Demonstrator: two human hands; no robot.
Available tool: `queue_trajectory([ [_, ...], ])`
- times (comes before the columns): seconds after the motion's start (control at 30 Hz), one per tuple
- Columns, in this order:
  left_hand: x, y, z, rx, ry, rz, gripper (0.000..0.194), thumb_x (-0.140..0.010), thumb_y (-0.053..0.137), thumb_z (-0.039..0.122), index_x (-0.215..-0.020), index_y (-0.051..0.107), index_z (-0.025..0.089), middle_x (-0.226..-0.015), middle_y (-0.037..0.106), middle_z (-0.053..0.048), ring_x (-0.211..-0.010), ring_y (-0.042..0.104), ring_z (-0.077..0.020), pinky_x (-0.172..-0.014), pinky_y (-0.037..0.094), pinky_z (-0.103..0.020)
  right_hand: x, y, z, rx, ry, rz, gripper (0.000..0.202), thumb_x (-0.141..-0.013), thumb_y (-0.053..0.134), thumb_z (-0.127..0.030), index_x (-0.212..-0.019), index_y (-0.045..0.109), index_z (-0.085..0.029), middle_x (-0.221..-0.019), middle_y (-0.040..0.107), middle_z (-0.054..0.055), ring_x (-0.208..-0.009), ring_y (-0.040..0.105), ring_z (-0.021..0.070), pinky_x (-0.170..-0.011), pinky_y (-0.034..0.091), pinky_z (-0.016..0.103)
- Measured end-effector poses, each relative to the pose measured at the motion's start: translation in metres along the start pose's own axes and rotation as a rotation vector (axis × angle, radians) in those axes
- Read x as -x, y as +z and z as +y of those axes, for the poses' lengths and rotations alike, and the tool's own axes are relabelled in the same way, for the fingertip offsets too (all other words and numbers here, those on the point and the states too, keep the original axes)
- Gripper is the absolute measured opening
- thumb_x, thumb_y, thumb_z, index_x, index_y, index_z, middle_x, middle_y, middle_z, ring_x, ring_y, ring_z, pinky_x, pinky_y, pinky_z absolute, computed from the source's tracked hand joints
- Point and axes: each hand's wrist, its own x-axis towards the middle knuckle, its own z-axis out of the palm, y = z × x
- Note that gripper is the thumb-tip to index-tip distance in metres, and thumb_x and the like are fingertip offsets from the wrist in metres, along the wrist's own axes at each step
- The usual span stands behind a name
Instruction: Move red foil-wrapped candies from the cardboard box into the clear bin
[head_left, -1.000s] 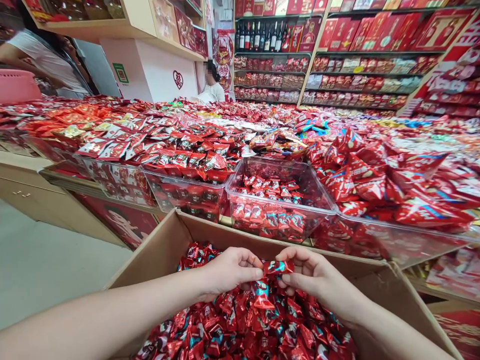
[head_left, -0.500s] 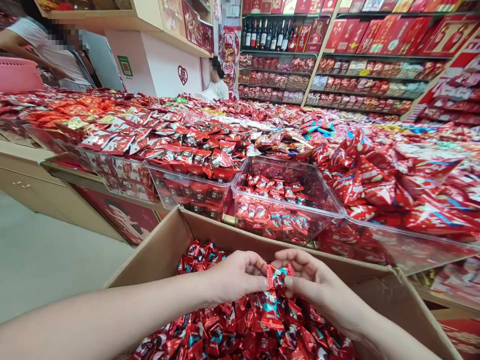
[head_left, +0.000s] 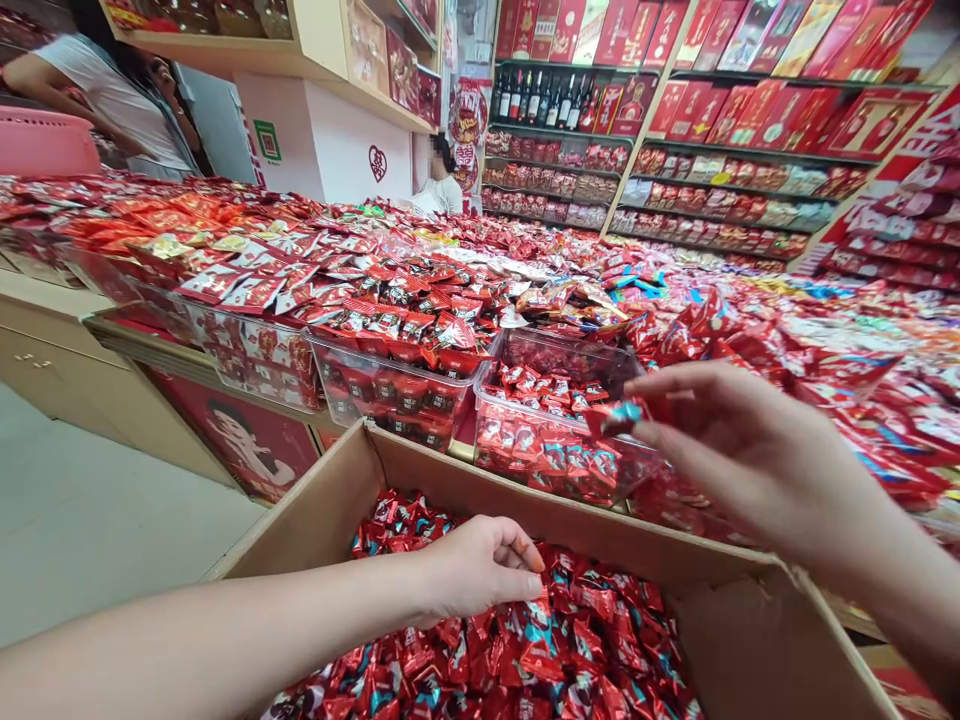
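Between the thumb and fingers of my right hand (head_left: 742, 450) is a red and blue wrapped candy (head_left: 616, 416), raised over the front of a clear plastic bin (head_left: 555, 415). That bin is partly filled with similar red candies (head_left: 574, 465). My left hand (head_left: 484, 570) is low inside an open cardboard box (head_left: 457, 478), fingers closed in a pinch. Its fingertips meet the red wrappers, and whether they grip one is hidden. Many loose wrapped candies (head_left: 442, 660) of the same red and blue kind fill the box beneath it.
Full clear bins of red-wrapped sweets (head_left: 397, 385) line the counter on both sides. Larger red packets (head_left: 840, 380) are heaped at the right. Shelves (head_left: 637, 150) with bottles and red boxes stand behind. One person (head_left: 112, 100) is at the left, another (head_left: 442, 185) further back.
My hands have come apart. The right one has moved up and right out of the box, carrying the candy toward the bin. My left hand has stayed low over the candies.
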Motion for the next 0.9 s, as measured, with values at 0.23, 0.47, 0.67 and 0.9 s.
queue_trajectory([
  [0.23, 0.005, 0.001, 0.001, -0.061, 0.022, -0.009, 0.026, -0.058, 0.060, 0.026, -0.078, 0.051, 0.012, -0.064, 0.048, 0.003, -0.059, 0.041, -0.0069, -0.058, 0.032, -0.022, -0.083, 0.024, 0.048, 0.340, 0.107, -0.554, 0.030, -0.064, 0.056, -0.012, -0.093, 0.050, -0.017, -0.082, 0.058, 0.003, -0.072, 0.053, 0.0154, -0.060, 0.042, 0.023],
  [0.47, 0.005, -0.002, -0.001, -0.111, 0.026, -0.024, 0.024, -0.058, 0.058, 0.024, -0.078, 0.053, 0.012, -0.062, 0.047, 0.003, -0.057, 0.040, -0.0072, -0.056, 0.033, -0.022, -0.086, 0.047, 0.066, 0.352, 0.149, -0.786, 0.029, -0.053, 0.058, -0.007, -0.081, 0.056, -0.018, -0.071, 0.061, -0.001, -0.062, 0.054, 0.0146, -0.047, 0.037, 0.018],
  [0.67, 0.004, -0.002, -0.002, -0.189, 0.017, -0.042, 0.024, -0.057, 0.058, 0.025, -0.078, 0.055, 0.015, -0.060, 0.046, 0.004, -0.055, 0.039, -0.0074, -0.055, 0.032, -0.021, -0.084, 0.052, 0.074, 0.355, 0.156, -0.704, 0.031, -0.056, 0.055, -0.006, -0.085, 0.054, -0.015, -0.074, 0.062, 0.002, -0.065, 0.054, 0.0148, -0.051, 0.038, 0.019],
  [0.9, 0.004, 0.000, 0.002, -0.122, 0.014, -0.019, 0.023, -0.058, 0.058, 0.024, -0.078, 0.053, 0.013, -0.061, 0.047, 0.003, -0.056, 0.039, -0.0071, -0.055, 0.031, -0.021, -0.081, 0.053, 0.063, 0.326, 0.112, -0.683, 0.021, -0.058, 0.052, -0.003, -0.076, 0.057, -0.015, -0.071, 0.063, 0.000, -0.065, 0.055, 0.0135, -0.054, 0.039, 0.019],
])
